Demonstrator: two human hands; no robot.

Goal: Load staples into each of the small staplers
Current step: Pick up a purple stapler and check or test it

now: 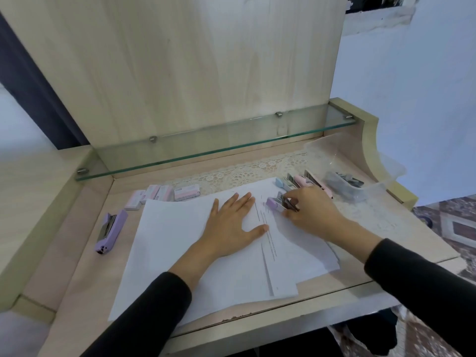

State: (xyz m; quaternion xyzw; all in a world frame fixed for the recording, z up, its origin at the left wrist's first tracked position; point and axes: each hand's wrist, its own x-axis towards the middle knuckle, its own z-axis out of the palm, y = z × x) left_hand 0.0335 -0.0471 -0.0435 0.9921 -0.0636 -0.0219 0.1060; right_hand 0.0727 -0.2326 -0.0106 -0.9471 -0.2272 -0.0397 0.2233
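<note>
Fingers of our right hand (311, 212) pinch the small lilac plastic stapler (272, 203), which sits, metal track showing, at the far right corner of the white paper sheets (175, 240). Our left hand (231, 220) lies flat beside it, fingers spread, pressing the sheets.

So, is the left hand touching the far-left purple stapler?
Apart. Head view: left hand lies flat on the papers, clear gap to the purple stapler.

One wide-angle camera, worn on the head, looked forward and steeply down at the desk (77, 266); it sat near, the left hand (231, 220) and right hand (311, 212) lying mid-frame, arms entering at the lower edge; the back panel (180, 60) filled the upper centre; floor tiles (450, 222) showed at far right
</note>
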